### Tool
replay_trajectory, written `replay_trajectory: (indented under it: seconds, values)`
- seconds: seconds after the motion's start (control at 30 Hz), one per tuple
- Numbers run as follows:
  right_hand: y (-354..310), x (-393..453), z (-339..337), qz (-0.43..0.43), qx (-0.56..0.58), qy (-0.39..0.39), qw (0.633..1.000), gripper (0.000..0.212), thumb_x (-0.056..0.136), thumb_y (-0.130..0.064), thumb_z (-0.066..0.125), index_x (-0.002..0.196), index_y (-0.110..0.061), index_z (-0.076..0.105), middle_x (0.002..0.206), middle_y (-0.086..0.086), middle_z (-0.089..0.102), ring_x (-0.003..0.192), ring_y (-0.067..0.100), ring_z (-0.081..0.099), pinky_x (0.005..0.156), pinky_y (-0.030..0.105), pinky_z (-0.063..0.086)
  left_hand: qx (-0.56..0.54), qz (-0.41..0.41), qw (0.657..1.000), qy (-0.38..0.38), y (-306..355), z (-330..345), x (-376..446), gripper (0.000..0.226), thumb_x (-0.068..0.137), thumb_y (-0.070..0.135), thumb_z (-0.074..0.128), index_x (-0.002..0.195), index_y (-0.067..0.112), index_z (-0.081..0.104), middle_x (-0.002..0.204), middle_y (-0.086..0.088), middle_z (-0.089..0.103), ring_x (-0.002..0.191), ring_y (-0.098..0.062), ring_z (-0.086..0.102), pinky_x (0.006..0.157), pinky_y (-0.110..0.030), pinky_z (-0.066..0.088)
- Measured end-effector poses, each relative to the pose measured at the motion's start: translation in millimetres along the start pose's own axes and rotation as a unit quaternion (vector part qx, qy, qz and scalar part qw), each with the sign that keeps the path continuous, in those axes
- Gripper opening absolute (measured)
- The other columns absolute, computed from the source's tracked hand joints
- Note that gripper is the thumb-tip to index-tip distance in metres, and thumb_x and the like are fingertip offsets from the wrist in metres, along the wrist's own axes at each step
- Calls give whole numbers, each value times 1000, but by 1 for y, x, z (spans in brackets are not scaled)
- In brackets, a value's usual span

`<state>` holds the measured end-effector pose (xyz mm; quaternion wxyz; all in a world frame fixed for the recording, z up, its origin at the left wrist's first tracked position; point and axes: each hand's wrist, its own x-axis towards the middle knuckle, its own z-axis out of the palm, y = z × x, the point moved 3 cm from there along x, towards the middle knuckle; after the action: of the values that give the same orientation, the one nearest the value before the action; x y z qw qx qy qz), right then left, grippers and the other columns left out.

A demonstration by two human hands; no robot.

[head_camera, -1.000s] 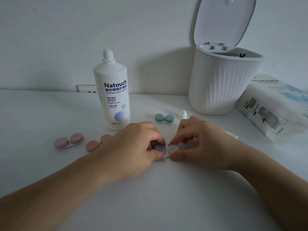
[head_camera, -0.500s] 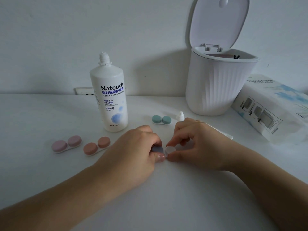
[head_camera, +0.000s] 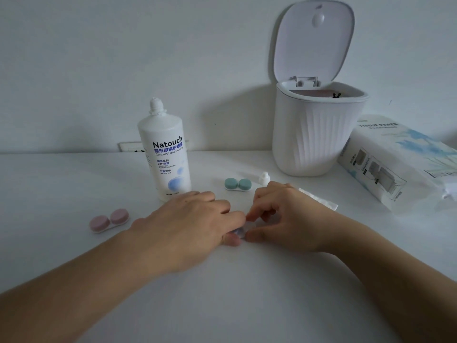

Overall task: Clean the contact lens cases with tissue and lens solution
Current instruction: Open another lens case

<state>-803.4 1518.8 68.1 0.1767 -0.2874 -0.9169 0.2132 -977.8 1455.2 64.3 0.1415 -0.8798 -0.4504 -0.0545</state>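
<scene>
A contact lens case [head_camera: 241,230] with a bluish cap lies on the white table [head_camera: 247,293] between my hands, mostly hidden by fingers. My left hand [head_camera: 188,226] covers its left end and holds it between thumb and fingers. My right hand [head_camera: 284,219] pinches its right end with forefinger and thumb. A green case [head_camera: 238,184] sits just behind the hands and a pink case [head_camera: 108,220] lies to the left. The uncapped lens solution bottle [head_camera: 165,157] stands behind my left hand. A folded tissue [head_camera: 319,199] lies behind my right wrist.
The bottle's small white cap [head_camera: 264,178] stands beside the green case. A white ribbed bin [head_camera: 316,132] with its lid raised stands at the back right. A tissue paper pack [head_camera: 400,164] lies at the far right. A wall socket [head_camera: 131,146] sits behind the bottle.
My left hand has slid forward over the case, so the blue and white caps are almost hidden. The orange case is now out of sight behind that hand.
</scene>
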Motion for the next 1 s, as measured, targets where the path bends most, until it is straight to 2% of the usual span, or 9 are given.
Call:
replay_trajectory:
  seconds: [0.13, 0.2, 0.27, 0.4, 0.57, 0.7, 0.83, 0.9, 1.0]
  values:
    - [0, 0, 1, 6, -9, 2, 1000, 15, 75, -46, 81, 79, -35, 72, 69, -14, 52, 77, 7, 49, 69, 14, 29, -23, -12, 998, -52, -1, 7, 2, 37, 99, 58, 17, 99, 35, 46, 84, 10, 57, 79, -15, 49, 68, -29, 42]
    - [0, 0, 1, 9, -11, 3, 1000, 15, 75, -44, 82, 78, -37, 69, 68, -15, 51, 78, 5, 49, 68, 11, 28, -59, -52, 992, -94, -3, 13, 1, 33, 95, 62, 14, 103, 39, 37, 91, 12, 55, 86, -14, 42, 74, -40, 51]
    - [0, 0, 1, 12, -11, 0, 1000, 16, 75, -44, 82, 79, -37, 69, 69, -15, 52, 79, 4, 48, 69, 11, 29, -83, -82, 986, -121, -4, 17, 0, 33, 93, 65, 13, 102, 41, 35, 91, 12, 53, 90, -16, 46, 73, -47, 54]
    - [0, 1, 1, 13, -13, 3, 1000, 17, 75, -43, 83, 76, -39, 66, 67, -15, 51, 77, 3, 48, 69, 11, 29, -105, -117, 975, -156, -1, 20, -3, 34, 83, 74, 4, 91, 51, 27, 90, 12, 52, 97, -23, 54, 75, -52, 53]
    - [0, 1, 2, 14, -13, 8, 1000, 20, 75, -49, 82, 74, -40, 64, 66, -14, 51, 75, 5, 50, 70, 13, 31, -82, -127, 982, -117, 5, 12, 2, 31, 97, 65, 25, 97, 35, 35, 94, 10, 60, 96, -21, 55, 68, -40, 47]
    - [2, 2, 3, 24, -18, 4, 1000, 20, 76, -49, 80, 81, -32, 73, 70, -12, 54, 78, 10, 53, 77, 19, 37, -49, -150, 976, -150, 4, 5, 5, 39, 86, 77, 21, 87, 39, 28, 96, 9, 60, 96, -20, 54, 77, -39, 50]
    - [3, 2, 3, 21, -26, 6, 999, 21, 76, -49, 80, 84, -31, 73, 70, -12, 53, 79, 8, 51, 78, 16, 31, -13, -140, 982, -123, 5, -7, 9, 53, 84, 80, 32, 99, 32, 49, 95, 11, 49, 98, -15, 54, 73, -31, 37]
    - [2, 2, 2, 19, -29, 6, 999, 20, 76, -49, 80, 83, -33, 71, 70, -12, 53, 79, 7, 51, 78, 16, 28, -83, -152, 979, -105, 1, -11, 4, 45, 88, 71, 46, 112, 35, 55, 105, 16, 50, 99, -5, 50, 76, -27, 40]
    - [1, 2, 2, 19, -28, 3, 999, 18, 77, -51, 78, 78, -39, 65, 70, -11, 53, 80, 9, 52, 80, 16, 28, -212, -181, 958, -71, -2, -13, -6, 34, 87, 38, 61, 120, 41, 58, 104, 27, 55, 95, 8, 50, 75, -13, 41]
